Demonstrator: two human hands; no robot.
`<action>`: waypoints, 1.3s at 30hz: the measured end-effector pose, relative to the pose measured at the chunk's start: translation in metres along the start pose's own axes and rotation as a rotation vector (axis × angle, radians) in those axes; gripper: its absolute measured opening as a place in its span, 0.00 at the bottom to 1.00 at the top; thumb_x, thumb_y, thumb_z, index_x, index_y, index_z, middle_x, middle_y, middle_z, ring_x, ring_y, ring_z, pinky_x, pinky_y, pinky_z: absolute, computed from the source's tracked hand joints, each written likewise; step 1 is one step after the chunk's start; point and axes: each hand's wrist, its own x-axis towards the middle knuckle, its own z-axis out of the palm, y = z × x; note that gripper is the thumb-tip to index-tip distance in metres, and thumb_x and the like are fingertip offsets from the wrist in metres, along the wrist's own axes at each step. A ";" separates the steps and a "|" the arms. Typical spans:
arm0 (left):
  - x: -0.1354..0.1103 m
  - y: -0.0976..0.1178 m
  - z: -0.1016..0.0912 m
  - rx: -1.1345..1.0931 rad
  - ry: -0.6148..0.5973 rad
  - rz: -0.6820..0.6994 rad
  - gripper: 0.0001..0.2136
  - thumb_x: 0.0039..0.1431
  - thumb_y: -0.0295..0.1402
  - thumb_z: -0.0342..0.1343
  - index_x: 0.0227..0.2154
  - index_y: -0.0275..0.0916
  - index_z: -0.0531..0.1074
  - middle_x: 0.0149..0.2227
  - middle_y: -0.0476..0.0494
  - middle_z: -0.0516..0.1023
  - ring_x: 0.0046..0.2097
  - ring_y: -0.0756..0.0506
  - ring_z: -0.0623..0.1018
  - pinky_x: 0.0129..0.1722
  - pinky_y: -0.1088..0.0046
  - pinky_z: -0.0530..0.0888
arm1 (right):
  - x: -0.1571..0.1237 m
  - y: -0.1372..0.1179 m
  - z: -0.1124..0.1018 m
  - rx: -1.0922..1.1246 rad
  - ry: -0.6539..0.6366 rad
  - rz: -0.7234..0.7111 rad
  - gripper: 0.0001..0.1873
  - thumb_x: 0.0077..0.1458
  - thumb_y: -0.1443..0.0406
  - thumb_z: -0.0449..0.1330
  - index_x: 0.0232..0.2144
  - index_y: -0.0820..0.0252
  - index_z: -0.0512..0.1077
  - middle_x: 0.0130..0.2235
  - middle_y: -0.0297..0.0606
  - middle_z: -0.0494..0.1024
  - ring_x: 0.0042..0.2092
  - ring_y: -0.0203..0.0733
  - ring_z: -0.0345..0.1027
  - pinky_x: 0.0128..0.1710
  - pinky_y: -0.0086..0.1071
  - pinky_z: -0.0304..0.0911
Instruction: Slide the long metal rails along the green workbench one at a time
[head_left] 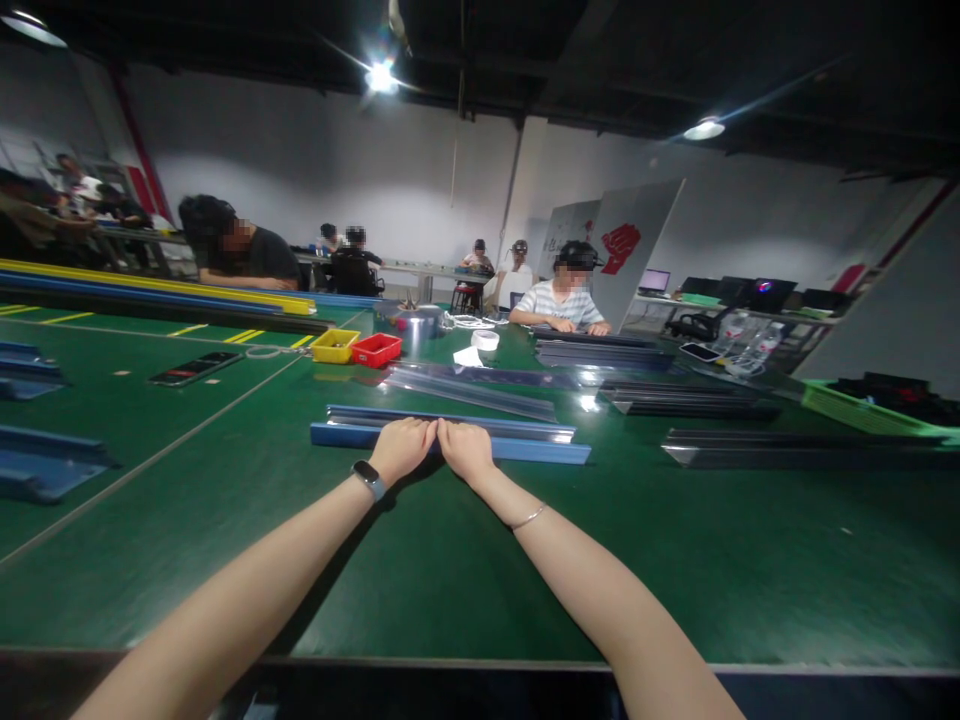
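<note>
Left hand (406,447) and right hand (466,449) are closed side by side around the nearer edge of a blue channel (536,451), meeting near its middle, presumably to keep it balanced between them. The channel, over the green table (431,590) ahead of the forearms, has its long axis running left to right, the right end slightly nearer, its hollow apparently facing upward.
</note>
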 end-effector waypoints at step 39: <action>-0.001 0.001 -0.002 -0.009 -0.022 -0.052 0.20 0.61 0.37 0.35 0.25 0.37 0.71 0.25 0.43 0.74 0.29 0.49 0.72 0.32 0.73 0.64 | -0.001 0.002 0.003 0.049 0.033 0.013 0.24 0.59 0.61 0.38 0.26 0.59 0.72 0.27 0.37 0.76 0.29 0.34 0.68 0.28 0.24 0.52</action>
